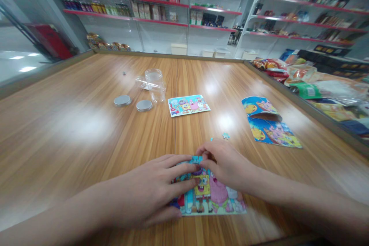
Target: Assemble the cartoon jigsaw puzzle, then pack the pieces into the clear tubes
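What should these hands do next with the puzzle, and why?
Probably have the right hand reach for the loose blue piece once its fingers leave the puzzle's top edge. That piece lies apart on the table, just beyond that hand, while the left hand rests across the puzzle and could steady it.

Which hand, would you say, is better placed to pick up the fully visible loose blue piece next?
The right hand, I'd judge: the loose blue piece lies just beyond it, whereas the left hand is farther away, spread over the left part of the picture puzzle.
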Action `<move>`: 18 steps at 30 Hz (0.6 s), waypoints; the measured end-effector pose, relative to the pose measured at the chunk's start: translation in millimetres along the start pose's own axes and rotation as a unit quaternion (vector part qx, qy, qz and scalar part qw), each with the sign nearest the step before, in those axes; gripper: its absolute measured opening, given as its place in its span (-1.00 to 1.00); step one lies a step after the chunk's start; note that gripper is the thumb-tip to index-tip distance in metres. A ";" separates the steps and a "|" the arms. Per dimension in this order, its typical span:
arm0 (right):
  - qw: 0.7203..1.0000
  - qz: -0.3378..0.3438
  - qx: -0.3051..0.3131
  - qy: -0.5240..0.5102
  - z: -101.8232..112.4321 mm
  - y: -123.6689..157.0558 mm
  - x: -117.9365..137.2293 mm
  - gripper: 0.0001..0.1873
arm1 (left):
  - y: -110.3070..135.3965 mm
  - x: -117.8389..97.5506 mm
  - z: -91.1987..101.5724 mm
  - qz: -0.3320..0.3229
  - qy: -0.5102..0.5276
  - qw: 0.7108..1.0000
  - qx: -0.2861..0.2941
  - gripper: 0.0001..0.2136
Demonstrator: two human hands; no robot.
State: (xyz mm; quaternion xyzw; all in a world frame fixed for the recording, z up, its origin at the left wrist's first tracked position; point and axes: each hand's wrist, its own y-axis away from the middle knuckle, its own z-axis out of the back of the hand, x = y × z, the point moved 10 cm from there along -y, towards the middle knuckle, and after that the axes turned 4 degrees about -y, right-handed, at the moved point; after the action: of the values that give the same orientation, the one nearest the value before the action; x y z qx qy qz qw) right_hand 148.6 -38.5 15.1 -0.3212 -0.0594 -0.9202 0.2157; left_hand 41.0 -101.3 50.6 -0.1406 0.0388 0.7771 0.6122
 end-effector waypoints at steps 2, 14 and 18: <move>1.000 -0.004 0.008 0.010 -2.4 1.5 0.5 -0.89 | -0.3 -0.3 0.7 0.000 0.006 1.000 -0.004 -0.50; 0.999 0.018 -0.027 0.028 5.6 7.5 9.7 -0.90 | -1.1 1.3 -5.3 0.008 -0.014 1.000 0.019 -0.49; 0.999 0.013 -0.042 -0.027 16.0 3.4 6.4 -0.91 | 0.6 1.2 -7.3 0.006 -0.022 0.999 0.031 -0.48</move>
State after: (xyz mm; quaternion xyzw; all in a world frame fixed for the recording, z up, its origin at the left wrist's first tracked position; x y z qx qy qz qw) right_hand 154.6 -39.9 31.5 -0.3550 -0.0226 -0.9101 0.2124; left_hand 41.4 -102.0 43.2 -0.1043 0.0499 0.7822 0.6122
